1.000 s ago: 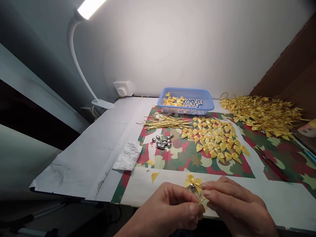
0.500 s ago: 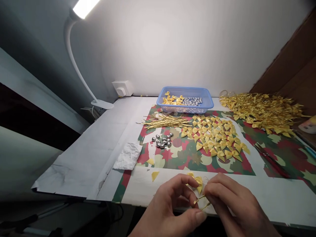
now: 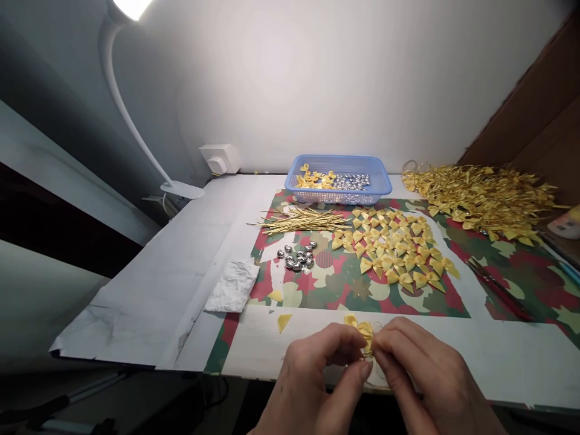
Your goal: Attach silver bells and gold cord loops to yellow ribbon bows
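Close to the table's front edge, my left hand [image 3: 319,371] and my right hand [image 3: 426,365] meet almost fingertip to fingertip. A short piece of gold cord [image 3: 368,355] runs between them, pinched by the fingers of both hands; its ends are hidden. Just behind the fingertips lies a yellow ribbon bow [image 3: 351,320], partly covered by my left hand. I cannot make out whether the cord is joined to that bow. Farther back are a bundle of gold cords [image 3: 303,222], silver beads [image 3: 296,264] and rows of yellow bows [image 3: 394,248].
A blue basket [image 3: 338,198] with bows and silver beads stands by the wall. At the right are a heap of gold-corded bows [image 3: 484,196] and tweezers [image 3: 498,290]. Crumpled white paper [image 3: 232,287] and a yellow scrap [image 3: 284,322] lie left; a lamp [image 3: 181,190] stands behind.
My fingertips have come closer together, and the gold cord's loop between them now shows less. The view has shifted slightly; the things on the table lie as before.
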{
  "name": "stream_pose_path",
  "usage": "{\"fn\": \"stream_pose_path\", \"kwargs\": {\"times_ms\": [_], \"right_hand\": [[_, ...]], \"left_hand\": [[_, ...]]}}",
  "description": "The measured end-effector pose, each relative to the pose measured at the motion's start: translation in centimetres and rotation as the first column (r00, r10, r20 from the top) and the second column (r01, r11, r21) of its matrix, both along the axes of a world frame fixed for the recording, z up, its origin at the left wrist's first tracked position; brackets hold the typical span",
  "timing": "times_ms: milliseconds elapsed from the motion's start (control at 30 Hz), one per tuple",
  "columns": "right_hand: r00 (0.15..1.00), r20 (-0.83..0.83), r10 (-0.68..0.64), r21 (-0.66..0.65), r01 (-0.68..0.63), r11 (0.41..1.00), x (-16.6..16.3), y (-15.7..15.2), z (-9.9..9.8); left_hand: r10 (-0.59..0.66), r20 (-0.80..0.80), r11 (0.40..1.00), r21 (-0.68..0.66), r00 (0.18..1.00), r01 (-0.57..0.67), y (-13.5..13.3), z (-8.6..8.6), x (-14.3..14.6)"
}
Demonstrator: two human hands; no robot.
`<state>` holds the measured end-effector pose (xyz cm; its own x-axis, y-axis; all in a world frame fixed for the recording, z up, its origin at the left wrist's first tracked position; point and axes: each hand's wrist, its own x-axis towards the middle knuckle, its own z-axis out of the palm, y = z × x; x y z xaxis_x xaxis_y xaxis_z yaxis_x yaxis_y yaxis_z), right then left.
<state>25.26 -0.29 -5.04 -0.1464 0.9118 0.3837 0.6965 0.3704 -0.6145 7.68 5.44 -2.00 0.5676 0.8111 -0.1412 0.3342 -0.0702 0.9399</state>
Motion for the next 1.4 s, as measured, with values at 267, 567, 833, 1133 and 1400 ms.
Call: {"fn": "stream_pose_path", "kwargs": {"times_ms": [267, 567, 833, 1133, 1400], "right_hand": [[1.0, 0.003, 0.008, -0.05, -0.008, 0.999, 0.0, -0.1, 0.1], [0.985, -0.171, 0.033, -0.173, -0.063, 0.983, 0.6, -0.5, 0.3], [0.979, -0.197, 0.043, -0.06, -0.056, 0.997, 0.2, 0.0, -0.2], [0.997, -0.076, 0.01, -0.013, -0.011, 1.0, 0.4, -0.3, -0.3], [0.978, -0.154, -0.139, -0.009, 0.139, 0.99, 1.2, -0.9, -1.7]], "left_hand": [[-0.122, -0.073, 0.972, 0.192, 0.99, 0.134, 0.7, -0.4, -0.2], [-0.094, -0.117, 0.957, 0.263, 0.989, 0.122, 0.6, -0.5, -0.3], [-0.1, -0.12, 0.939, 0.316, 0.988, 0.134, 0.6, -1.1, -0.5], [-0.07, -0.051, 0.959, 0.271, 0.996, 0.081, 0.7, -1.0, -0.9], [0.05, -0.188, 0.88, 0.473, 0.981, 0.046, 1.9, -1.4, -0.2]]}}
